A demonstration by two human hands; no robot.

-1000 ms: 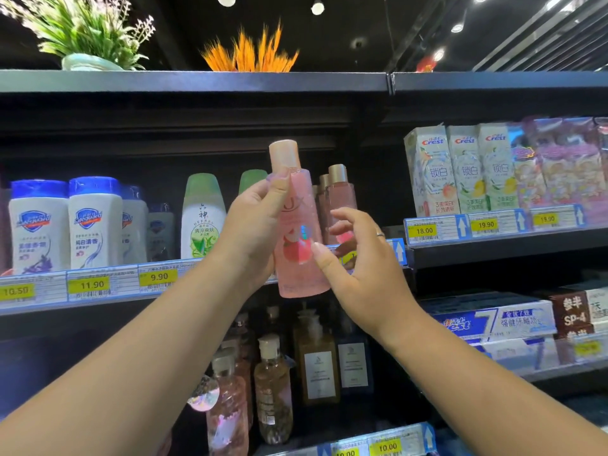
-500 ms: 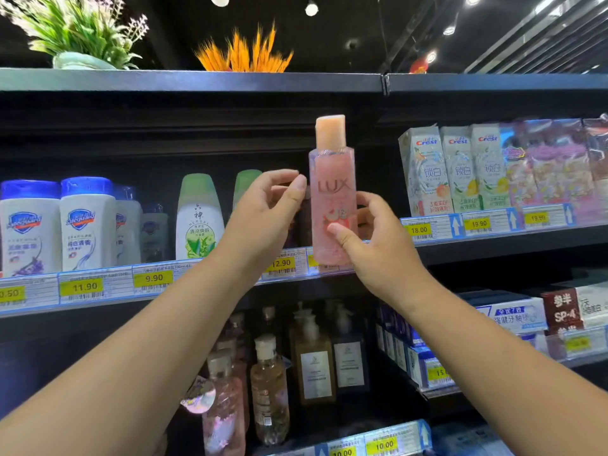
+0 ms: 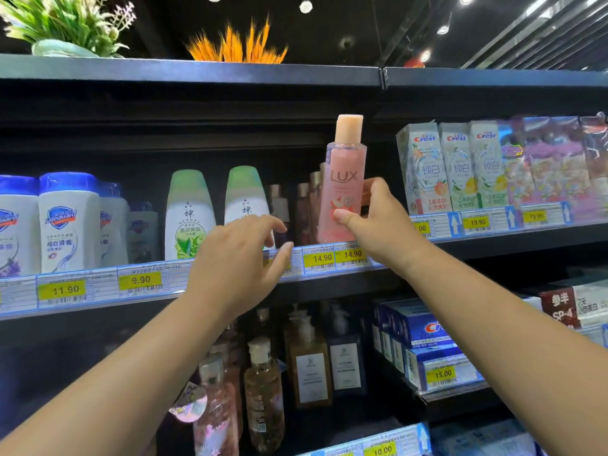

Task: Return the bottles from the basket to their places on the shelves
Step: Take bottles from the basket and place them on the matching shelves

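Bare left arm point(image 3: 131, 373), bare right arm point(image 3: 493, 340)

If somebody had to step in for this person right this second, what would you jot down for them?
Left hand: open, holds nothing, hovers in front of the price strip.
Right hand: grips the pink LUX bottle, upright, its base just above the 14.90 tags, in front of similar pinkish bottles.
Done: bottle brought to its spot.
Left: let go once it stands firm. The basket is out of view, so how many bottles remain cannot be told.
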